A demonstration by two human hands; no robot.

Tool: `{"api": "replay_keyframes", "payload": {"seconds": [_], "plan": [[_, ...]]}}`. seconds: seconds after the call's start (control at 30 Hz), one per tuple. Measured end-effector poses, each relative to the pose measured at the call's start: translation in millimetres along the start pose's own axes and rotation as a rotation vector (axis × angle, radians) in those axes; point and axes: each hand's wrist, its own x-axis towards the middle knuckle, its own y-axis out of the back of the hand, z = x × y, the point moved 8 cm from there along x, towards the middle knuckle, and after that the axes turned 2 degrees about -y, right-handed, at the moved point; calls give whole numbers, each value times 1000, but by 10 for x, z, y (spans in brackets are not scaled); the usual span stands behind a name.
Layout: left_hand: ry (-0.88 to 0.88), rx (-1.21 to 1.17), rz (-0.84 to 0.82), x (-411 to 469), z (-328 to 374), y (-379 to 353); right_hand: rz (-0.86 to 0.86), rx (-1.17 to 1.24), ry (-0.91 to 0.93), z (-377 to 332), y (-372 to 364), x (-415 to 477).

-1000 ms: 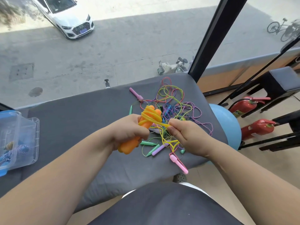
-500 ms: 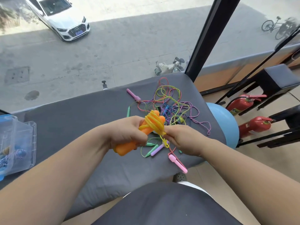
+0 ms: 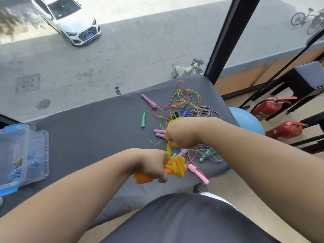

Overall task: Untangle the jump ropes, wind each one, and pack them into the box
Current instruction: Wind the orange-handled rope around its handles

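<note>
My left hand (image 3: 152,164) grips the orange handles (image 3: 142,178) of a jump rope, with yellow rope (image 3: 176,166) wound round their upper end. My right hand (image 3: 182,133) is just above and to the right, fingers curled round a strand of the yellow rope that runs down to the winding. Behind my hands a tangle of pink, green, purple and blue ropes (image 3: 185,106) lies on the grey padded bench (image 3: 98,127), with pink (image 3: 148,100), green (image 3: 143,120) and purple handles loose around it. The clear plastic box (image 3: 22,153) with a blue rim stands at the bench's left end.
The box holds wound blue-and-white rope. A pink handle (image 3: 198,173) lies near the bench's front edge. A blue ball (image 3: 245,120), two red fire extinguishers (image 3: 273,107) and black stools stand on the floor to the right. A window lies beyond the bench.
My left hand has lowered the orange handles toward me. My right hand has risen above them, pulling the yellow strand up from the winding.
</note>
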Motion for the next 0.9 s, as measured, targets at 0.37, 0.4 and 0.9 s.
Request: {"api": "replay_keyframes", "payload": {"seconds": [0.37,0.4,0.9], "plan": [[114,-395,365,-31,-283,520,324,304,-200,-118,49,-213],[112,-418,389,-27,-257,537,362,318,-230,-120,12,-232],[59,56,716,-152,146,874,756,564,-296,-102,28,-566]]}}
